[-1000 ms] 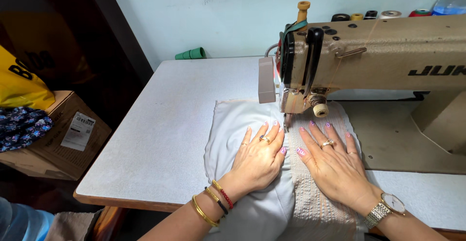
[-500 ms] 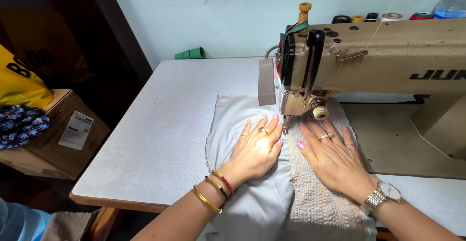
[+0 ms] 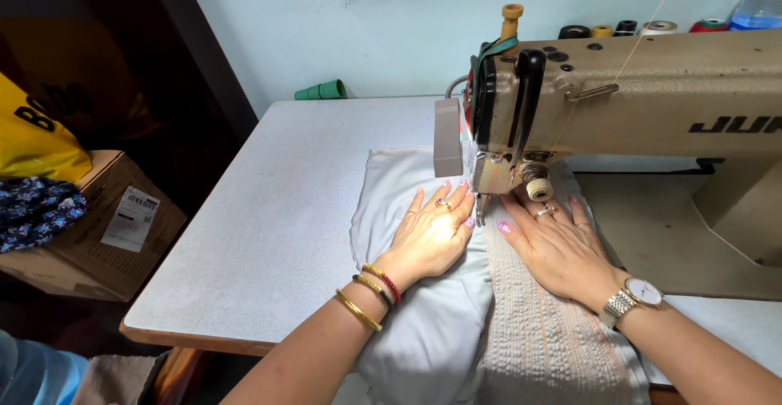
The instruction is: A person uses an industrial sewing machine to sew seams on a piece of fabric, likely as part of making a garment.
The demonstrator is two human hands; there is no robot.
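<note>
My left hand (image 3: 432, 234) lies flat, fingers spread, on pale blue-grey fabric (image 3: 407, 332) just left of the needle of a beige sewing machine (image 3: 619, 95). It wears a ring and several bangles at the wrist. My right hand (image 3: 554, 246) presses flat on a ribbed, textured strip of cloth (image 3: 546, 340) right of the needle, with a ring and a metal wristwatch (image 3: 631, 299). Both hands' fingertips reach under the machine head, next to the presser foot (image 3: 482, 209). The fabric runs from under the machine toward me and over the table's front edge.
The white table (image 3: 269, 226) extends left. A green cone (image 3: 322, 90) lies at its back edge by the wall. Thread spools (image 3: 635, 28) stand behind the machine. A cardboard box (image 3: 106, 234), yellow bag (image 3: 37, 136) and flowered cloth (image 3: 32, 213) sit at the left.
Both hands have slid forward with the fabric, toward the needle and under the machine head. The view has shifted slightly closer to the machine.
</note>
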